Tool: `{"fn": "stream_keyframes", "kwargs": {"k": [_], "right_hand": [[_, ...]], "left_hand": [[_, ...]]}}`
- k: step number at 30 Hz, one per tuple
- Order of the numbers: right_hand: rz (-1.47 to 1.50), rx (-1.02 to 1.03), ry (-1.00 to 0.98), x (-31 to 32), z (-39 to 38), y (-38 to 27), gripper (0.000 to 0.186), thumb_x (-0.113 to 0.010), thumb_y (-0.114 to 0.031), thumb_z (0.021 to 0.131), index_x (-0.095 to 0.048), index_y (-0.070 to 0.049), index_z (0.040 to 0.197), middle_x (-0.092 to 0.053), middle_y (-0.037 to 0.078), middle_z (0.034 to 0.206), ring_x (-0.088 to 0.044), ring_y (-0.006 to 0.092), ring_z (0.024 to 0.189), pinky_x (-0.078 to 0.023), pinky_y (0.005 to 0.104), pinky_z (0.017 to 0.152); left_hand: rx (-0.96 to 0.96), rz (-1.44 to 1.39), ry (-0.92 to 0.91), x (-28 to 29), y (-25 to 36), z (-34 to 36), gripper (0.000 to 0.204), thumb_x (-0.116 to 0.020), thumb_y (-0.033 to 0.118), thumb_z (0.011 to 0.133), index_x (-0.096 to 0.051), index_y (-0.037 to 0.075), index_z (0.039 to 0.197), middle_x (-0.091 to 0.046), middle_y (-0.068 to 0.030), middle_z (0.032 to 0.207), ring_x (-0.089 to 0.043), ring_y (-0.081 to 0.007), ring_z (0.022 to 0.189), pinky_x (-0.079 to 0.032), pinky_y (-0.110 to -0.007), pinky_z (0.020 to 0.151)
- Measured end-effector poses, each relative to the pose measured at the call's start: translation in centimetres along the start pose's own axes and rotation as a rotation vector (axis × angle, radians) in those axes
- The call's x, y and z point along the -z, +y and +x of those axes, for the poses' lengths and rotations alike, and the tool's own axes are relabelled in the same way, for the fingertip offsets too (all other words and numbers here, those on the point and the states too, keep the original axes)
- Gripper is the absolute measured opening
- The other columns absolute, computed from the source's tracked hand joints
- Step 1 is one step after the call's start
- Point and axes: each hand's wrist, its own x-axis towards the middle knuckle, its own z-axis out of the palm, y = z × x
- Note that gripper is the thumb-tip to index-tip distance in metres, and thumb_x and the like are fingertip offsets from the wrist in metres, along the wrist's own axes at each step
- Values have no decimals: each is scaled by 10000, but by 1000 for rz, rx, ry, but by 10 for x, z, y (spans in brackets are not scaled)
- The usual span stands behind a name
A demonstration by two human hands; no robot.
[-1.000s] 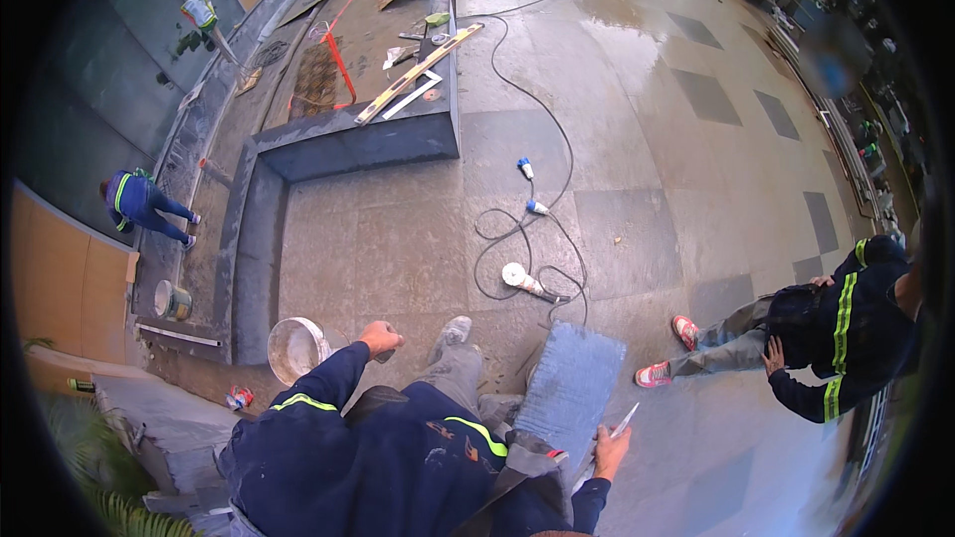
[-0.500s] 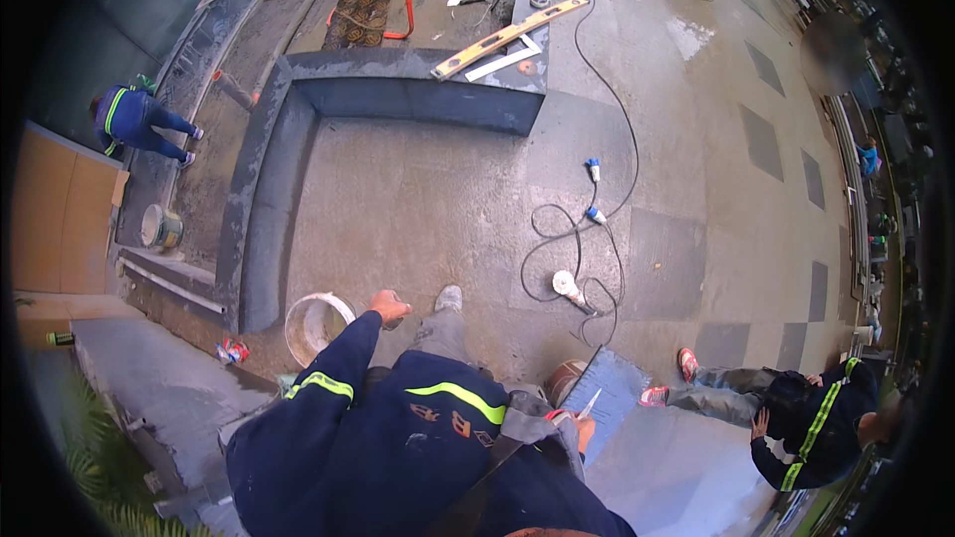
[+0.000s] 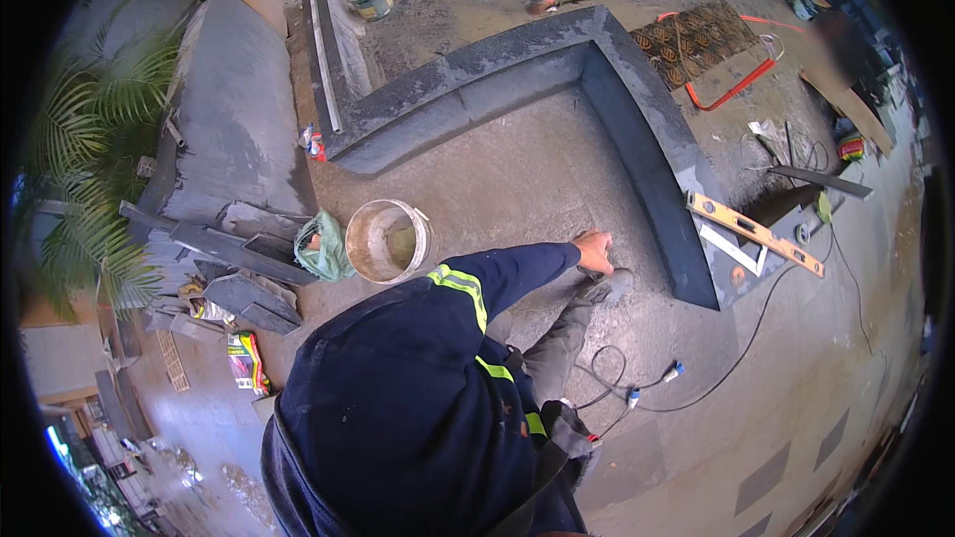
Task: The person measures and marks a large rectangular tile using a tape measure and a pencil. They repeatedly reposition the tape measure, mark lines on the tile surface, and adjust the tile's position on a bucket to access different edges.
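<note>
Right hand hidden behind dark jacket (image 3: 418, 408).

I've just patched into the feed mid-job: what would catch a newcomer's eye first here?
The person's own dark-blue jacket with reflective stripes fills the lower centre, one sleeve stretched out so a bare hand rests low on the rough grey floor bed. Left of that arm stands a white bucket; to the right, an orange spirit level lies on the dark stone kerb.

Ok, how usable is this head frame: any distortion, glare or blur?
Head view: strong fisheye bending at the dark stone curb and a black rim all round; even daylight without hard glare; the left hand is sharp, the right hand is hidden behind the dark jacket.
</note>
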Motion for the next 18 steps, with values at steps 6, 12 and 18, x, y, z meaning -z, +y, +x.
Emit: {"fn": "stream_keyframes", "kwargs": {"k": [6, 12, 18], "right_hand": [[320, -122, 48, 36, 161, -86, 418, -787, -359, 970, -732, 52, 1025, -621, 20, 651, -536, 133, 499, -421, 348, 444], [427, -141, 76, 124, 308, -191, 399, -786, -347, 970, -738, 46, 1012, -636, 22, 666, -542, 136, 502, -426, 344, 449], [223, -273, 9, 198, 364, -286, 317, -768, -289, 981, -762, 22, 921, -668, 32, 696, -564, 130, 530, -457, 326, 509]], "left_hand": [[93, -10, 189, -18, 46, 198, 805, -904, 433, 757, -599, 16, 1374, -634, -255, 1326, -605, -412, 1283, -502, -496, 1098], [-15, 124, 358, -33, 91, 432, 780, -919, 340, 807, -549, -1, 1403, -585, -234, 1330, -546, -430, 1296, -482, -503, 1104], [-87, 300, 226, -64, 83, 551, 751, -911, 305, 819, -556, 3, 1408, -567, -201, 1322, -535, -405, 1272, -492, -496, 1084]]}}
